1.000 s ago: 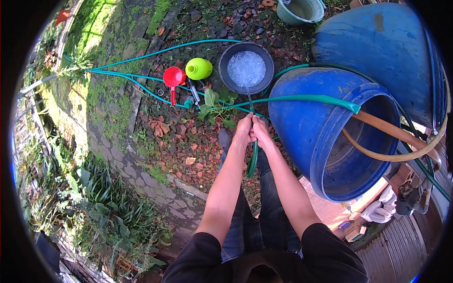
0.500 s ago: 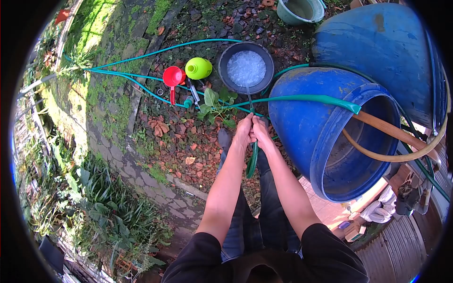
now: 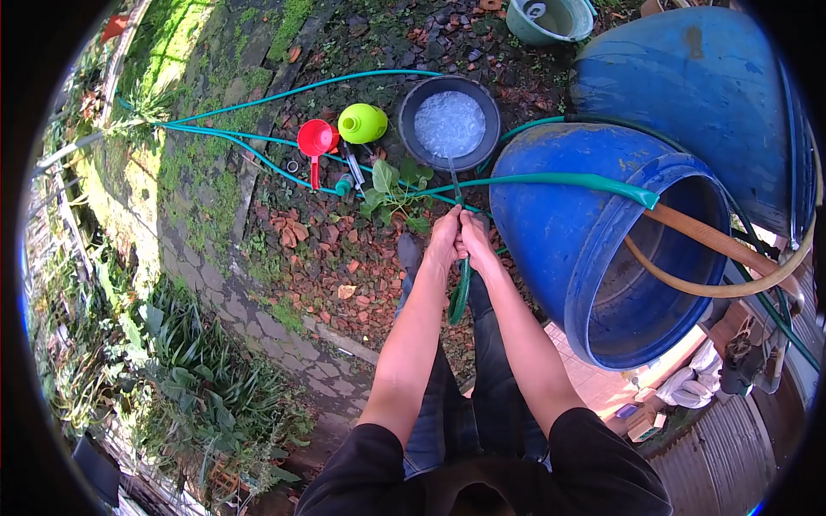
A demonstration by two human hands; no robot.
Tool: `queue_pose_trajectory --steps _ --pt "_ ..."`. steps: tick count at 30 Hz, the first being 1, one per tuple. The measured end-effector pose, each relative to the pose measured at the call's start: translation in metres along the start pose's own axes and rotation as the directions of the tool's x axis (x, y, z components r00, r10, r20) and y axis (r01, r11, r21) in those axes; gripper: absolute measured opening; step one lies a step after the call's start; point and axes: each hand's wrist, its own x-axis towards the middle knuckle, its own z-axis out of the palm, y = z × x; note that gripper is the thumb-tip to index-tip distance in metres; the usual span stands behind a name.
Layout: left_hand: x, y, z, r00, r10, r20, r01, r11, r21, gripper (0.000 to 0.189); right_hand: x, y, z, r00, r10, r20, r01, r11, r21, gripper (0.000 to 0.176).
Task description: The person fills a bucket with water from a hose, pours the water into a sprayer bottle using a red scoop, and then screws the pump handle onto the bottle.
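My left hand (image 3: 445,236) and my right hand (image 3: 474,237) are closed side by side around the green hose (image 3: 460,297), whose lower part hangs in a loop beneath them. From the hose's tip, a stream of water runs into the dark round basin (image 3: 409,126), where bubbling water (image 3: 449,125) stands. Left of the basin lie a yellow-green bottle (image 3: 362,124), a red dipper (image 3: 317,138) and a thin dark tool with a silver part (image 3: 354,167). A leafy plant (image 3: 395,191) grows just left of my hands.
A blue barrel (image 3: 542,189) lies on its side at the right, with a brown hose (image 3: 718,241) across its mouth. Behind it is a second blue barrel (image 3: 680,95). A grey-green bucket (image 3: 551,39) stands at the top. More green hoses (image 3: 232,107) cross the ground leftward.
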Motion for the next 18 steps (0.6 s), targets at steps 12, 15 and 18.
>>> queue_pose_trajectory --steps 12,15,18 --pt "0.004 -0.001 0.005 0.999 0.029 -0.013 -0.030 0.999 -0.023 0.036 -0.002 -0.006 -0.001 1.000 0.019 -0.006 -0.019 1.000 -0.001 0.037" --pt "-0.002 0.003 0.007 1.000 0.020 0.017 -0.019 0.999 -0.025 0.036 -0.003 -0.008 -0.001 0.999 0.023 0.023 -0.024 0.999 0.028 0.038" --pt "-0.006 0.005 0.010 1.000 0.023 -0.011 -0.023 1.000 -0.007 0.036 -0.003 -0.009 0.000 0.999 0.032 0.030 -0.032 0.999 0.024 0.039"
